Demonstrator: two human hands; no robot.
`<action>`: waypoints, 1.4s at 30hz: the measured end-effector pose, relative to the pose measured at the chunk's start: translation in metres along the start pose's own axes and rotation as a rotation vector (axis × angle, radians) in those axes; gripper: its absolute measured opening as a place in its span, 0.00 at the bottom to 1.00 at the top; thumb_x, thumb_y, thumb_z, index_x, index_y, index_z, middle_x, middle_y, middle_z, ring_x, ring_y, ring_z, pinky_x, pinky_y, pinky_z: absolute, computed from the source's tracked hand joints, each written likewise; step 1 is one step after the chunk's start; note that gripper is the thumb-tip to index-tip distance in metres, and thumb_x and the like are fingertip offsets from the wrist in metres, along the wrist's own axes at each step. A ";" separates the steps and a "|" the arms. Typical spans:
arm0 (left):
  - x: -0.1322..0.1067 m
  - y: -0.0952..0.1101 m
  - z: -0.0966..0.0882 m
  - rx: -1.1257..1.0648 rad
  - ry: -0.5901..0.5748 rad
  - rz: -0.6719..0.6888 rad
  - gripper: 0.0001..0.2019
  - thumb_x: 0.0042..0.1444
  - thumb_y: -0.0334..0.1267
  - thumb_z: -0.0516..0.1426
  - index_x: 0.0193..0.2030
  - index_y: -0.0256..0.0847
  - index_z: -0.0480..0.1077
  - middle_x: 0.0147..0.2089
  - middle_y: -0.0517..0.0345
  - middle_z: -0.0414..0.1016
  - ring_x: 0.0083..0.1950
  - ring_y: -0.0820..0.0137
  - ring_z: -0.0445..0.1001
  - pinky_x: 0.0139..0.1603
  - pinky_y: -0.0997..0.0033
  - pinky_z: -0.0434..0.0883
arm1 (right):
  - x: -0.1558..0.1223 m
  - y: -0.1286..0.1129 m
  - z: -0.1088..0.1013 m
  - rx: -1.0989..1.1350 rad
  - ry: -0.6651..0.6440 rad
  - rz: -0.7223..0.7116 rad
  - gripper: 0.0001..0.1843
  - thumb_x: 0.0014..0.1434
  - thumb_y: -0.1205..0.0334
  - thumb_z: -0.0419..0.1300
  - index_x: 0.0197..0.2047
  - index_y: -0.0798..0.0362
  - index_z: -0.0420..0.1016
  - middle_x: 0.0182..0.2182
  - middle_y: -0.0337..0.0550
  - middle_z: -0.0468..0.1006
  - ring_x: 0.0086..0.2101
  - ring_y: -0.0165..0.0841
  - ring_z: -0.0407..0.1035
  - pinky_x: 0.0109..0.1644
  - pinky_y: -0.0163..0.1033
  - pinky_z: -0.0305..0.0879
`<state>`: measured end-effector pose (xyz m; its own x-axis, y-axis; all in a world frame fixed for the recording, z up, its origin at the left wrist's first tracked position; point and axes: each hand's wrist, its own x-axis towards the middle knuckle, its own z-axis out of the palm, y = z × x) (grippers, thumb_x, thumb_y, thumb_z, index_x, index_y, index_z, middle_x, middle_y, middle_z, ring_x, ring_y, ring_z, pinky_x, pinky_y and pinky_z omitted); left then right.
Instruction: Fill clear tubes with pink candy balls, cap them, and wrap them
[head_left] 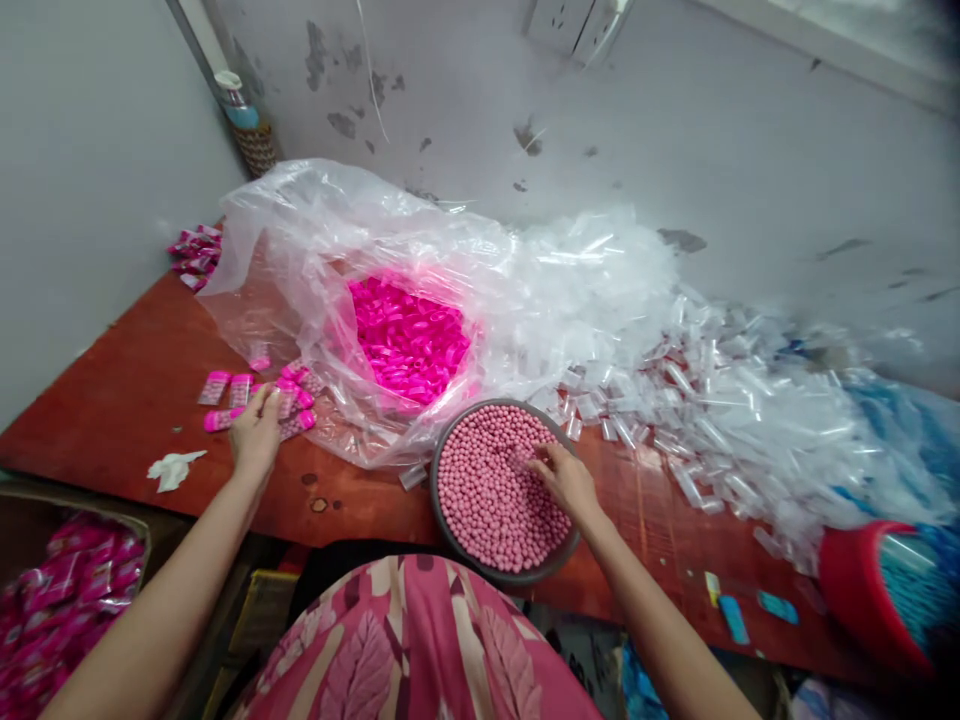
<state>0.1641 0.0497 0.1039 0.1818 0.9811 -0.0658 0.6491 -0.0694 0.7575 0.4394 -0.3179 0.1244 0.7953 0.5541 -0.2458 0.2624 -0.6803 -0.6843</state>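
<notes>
A round grey bowl (pixel 442 510) full of small pink balls (pixel 487 500) sits at the near edge of a red-brown table (pixel 120 390). My right hand (pixel 566 480) rests in the bowl, fingers pinched around what looks like a small clear tube among the balls. My left hand (pixel 256 432) reaches over a cluster of filled, pink-capped tubes (pixel 289 395) lying on the table, fingers curled on them. A big clear plastic bag (pixel 360 260) behind holds a heap of bright pink caps (pixel 409 340).
A large pile of empty clear tubes (pixel 712 410) spreads across the table's right side. A red basin (pixel 862 590) stands at the far right. A box of pink packets (pixel 60 590) sits low on the left. A crumpled tissue (pixel 174 467) lies near the edge.
</notes>
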 end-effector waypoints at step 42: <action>-0.156 0.139 0.090 -0.709 -1.178 0.105 0.14 0.48 0.43 0.57 0.37 0.36 0.74 0.29 0.57 0.74 0.28 0.73 0.69 0.31 0.74 0.67 | -0.024 -0.042 0.002 0.138 -0.058 -0.322 0.15 0.52 0.54 0.57 0.41 0.51 0.69 0.36 0.45 0.75 0.36 0.37 0.71 0.42 0.47 0.67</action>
<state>0.2923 -0.1290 0.1607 0.9488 0.2214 -0.2252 0.1469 0.3217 0.9354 0.4084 -0.3015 0.1577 0.6506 0.7584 -0.0382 0.4151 -0.3973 -0.8184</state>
